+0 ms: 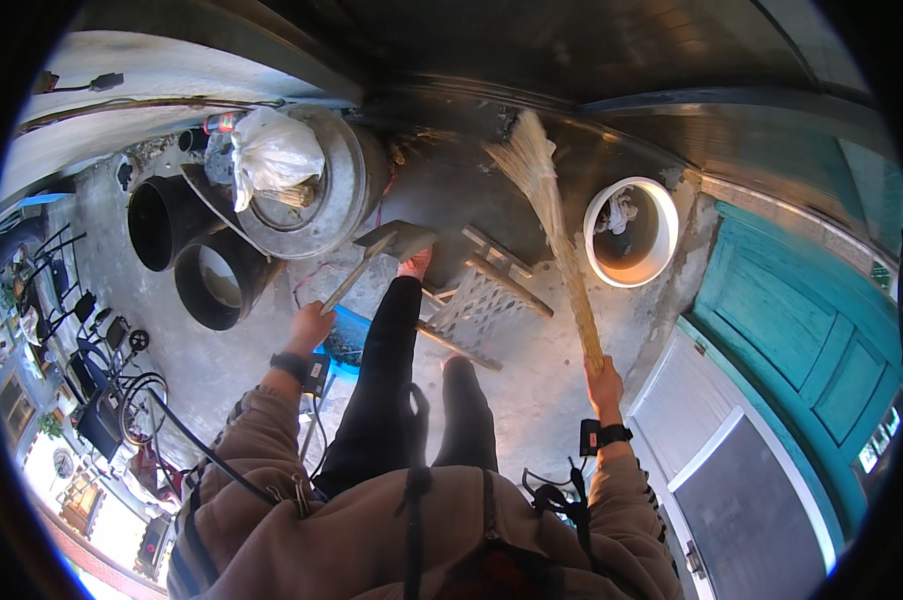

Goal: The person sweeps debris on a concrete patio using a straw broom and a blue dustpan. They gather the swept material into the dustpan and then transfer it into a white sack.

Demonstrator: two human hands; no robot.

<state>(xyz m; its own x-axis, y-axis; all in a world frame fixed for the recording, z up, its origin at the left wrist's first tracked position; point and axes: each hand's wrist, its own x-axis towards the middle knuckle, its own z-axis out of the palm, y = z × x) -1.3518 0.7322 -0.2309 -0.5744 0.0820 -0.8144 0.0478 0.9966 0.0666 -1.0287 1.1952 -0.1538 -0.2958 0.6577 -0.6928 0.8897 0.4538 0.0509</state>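
Observation:
My left hand (312, 328) is closed around the wooden handle of a small shovel (358, 271), whose dark metal blade lies beside my foot. In my right hand (606, 382) is the lower end of a straw broom (558, 217); its bristles fan out upward, near the dark wall. Between the two tools, a low folding stool (470, 307) with a woven strap seat lies tipped on the concrete floor. Part of a blue plastic container (346, 337) shows between my left hand and my leg.
Right of the broom stands a white bucket (672, 225) with cloth inside. A large round container (346, 202) bearing a white plastic bag (275, 154) is at the upper left, beside black buckets (230, 281). A teal door (804, 330) is on the right, a wheelchair (110, 397) far left.

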